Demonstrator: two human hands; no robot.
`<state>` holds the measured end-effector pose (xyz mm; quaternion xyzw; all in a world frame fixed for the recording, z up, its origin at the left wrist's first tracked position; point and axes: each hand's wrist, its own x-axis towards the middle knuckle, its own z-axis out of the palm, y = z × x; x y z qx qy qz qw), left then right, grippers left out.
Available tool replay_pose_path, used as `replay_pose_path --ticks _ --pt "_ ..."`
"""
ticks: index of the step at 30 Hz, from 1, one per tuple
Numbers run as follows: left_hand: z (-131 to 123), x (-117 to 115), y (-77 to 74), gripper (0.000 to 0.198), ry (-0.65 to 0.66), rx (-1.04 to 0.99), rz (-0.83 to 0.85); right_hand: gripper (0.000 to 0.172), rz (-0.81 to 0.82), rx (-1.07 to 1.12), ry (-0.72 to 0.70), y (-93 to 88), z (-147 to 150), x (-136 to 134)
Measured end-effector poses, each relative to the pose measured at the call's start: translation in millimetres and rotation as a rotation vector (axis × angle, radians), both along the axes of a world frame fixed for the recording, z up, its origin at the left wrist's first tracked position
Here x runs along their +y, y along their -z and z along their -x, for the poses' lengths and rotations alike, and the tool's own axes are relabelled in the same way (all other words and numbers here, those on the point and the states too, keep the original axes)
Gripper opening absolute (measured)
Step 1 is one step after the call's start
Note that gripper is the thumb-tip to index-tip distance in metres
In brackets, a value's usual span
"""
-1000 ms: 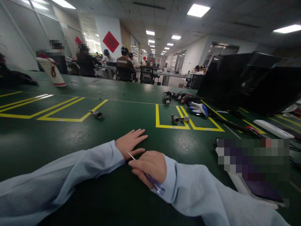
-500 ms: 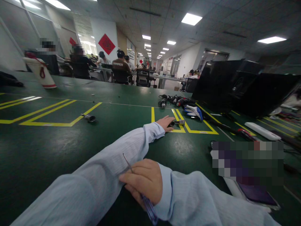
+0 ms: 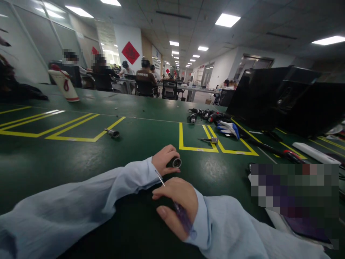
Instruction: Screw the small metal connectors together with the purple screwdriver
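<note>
My left hand [image 3: 164, 160] is closed round a small metal cylinder [image 3: 176, 163], holding it just above the green table near the middle. Close behind it, my right hand [image 3: 176, 201] grips a thin screwdriver [image 3: 172, 199] with a purple handle; its metal shaft points up toward the left wrist. Both arms wear light blue sleeves. Inside the yellow-taped box lies one small metal part [image 3: 211, 140].
Another metal cylinder [image 3: 112, 133] lies by the left yellow lines. A pile of parts [image 3: 202, 114] and a blue-white glove [image 3: 229, 128] sit farther right, before black cases [image 3: 283, 97]. A white bag [image 3: 64, 85] stands far left. People sit at distant desks.
My left hand reached out to the yellow box, picked up the metal cylinder and drew it back near my right hand. The right hand stayed on the screwdriver.
</note>
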<state>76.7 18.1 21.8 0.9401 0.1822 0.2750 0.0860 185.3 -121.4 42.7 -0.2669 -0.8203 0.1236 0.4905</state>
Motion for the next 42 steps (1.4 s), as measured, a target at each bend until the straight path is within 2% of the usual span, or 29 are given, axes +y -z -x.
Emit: replay_pose_path --ticks 3,5,8,12,17,22,34,42 --pt "43.8 -25.8 -0.5 0.028 -0.039 -0.07 0.147 0.023 0.147 0.213 -0.005 2.4 1.7 3.1" --pt "62.0 -37.4 -1.6 0.026 -0.086 -0.052 0.264 0.027 0.241 0.343 0.021 7.2 4.6 7.8" --pt "72.4 -46.2 -3.9 0.026 -0.14 -0.026 0.322 0.021 0.417 0.487 -0.001 16.2 10.1 13.9" --pt "70.5 -46.3 -6.4 0.015 -0.108 0.021 0.247 0.004 0.579 0.532 -0.014 23.6 15.1 14.5" --pt "71.7 -42.9 -4.3 0.015 -0.112 0.061 0.162 0.006 0.564 0.344 0.083 22.3 17.5 11.6" --pt "73.6 -43.4 -4.3 0.016 -0.089 0.072 0.149 0.008 0.534 0.258 0.142 17.5 19.5 12.5" --pt "71.9 -41.3 -4.9 0.011 -0.036 0.067 0.23 0.005 0.58 0.356 -0.06 27.5 20.1 17.6" --pt "71.9 -39.8 -3.1 0.008 0.002 0.059 0.236 0.009 0.576 0.242 -0.018 25.2 20.5 17.0"
